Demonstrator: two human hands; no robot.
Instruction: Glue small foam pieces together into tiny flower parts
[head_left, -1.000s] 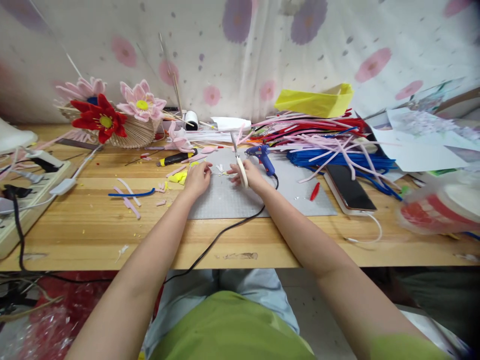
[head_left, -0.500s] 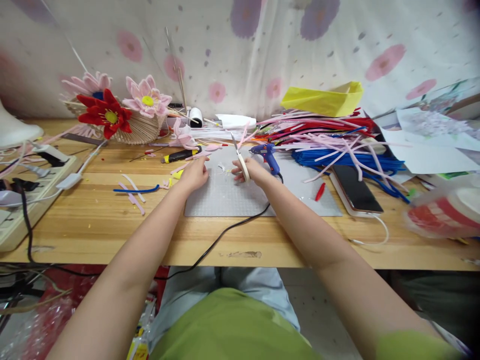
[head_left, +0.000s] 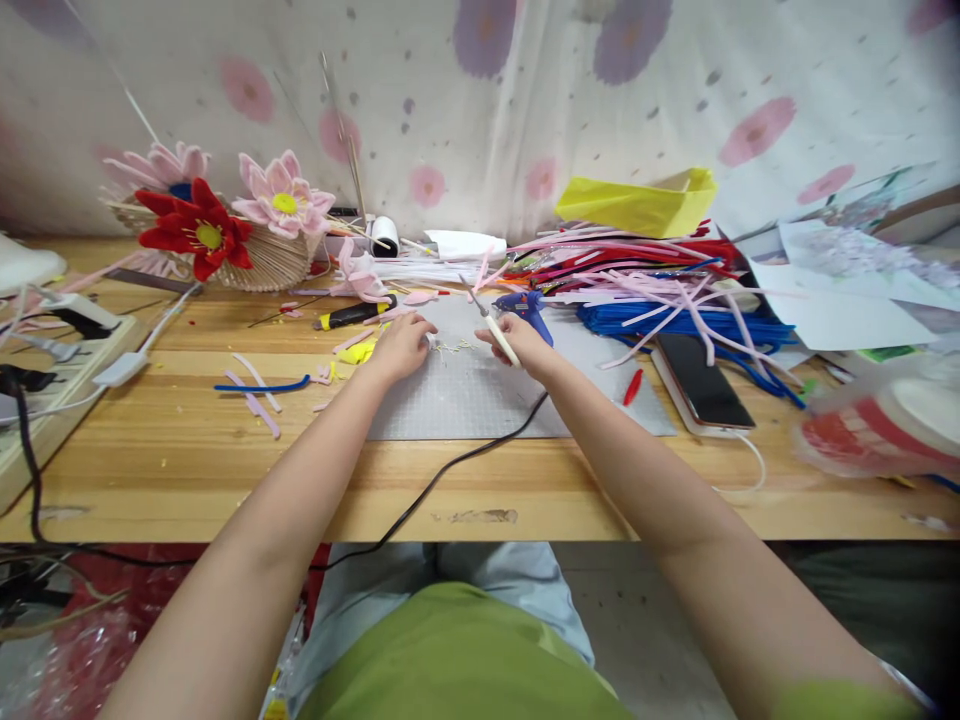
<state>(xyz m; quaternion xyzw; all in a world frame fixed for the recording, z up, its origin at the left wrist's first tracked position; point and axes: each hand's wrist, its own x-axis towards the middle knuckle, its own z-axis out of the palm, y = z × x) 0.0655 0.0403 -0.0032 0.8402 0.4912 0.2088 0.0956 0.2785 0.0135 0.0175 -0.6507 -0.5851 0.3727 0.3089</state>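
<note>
No writing can be read. A woven basket is filled with pipe-cleaner flowers. White-handled scissors are gripped by the right hand over the grey mat; small pale scraps are pinched by the left hand there.

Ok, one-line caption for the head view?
Right hand holds scissors over a grey mat; left hand beside small scraps.

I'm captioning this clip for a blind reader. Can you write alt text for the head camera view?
Two bare arms reach over a wooden table to a grey cutting mat: the right hand grips cream-handled scissors, the left hand rests beside small scraps. A blue glue gun, piled pipe cleaners and a basket of handmade flowers lie behind.
</note>
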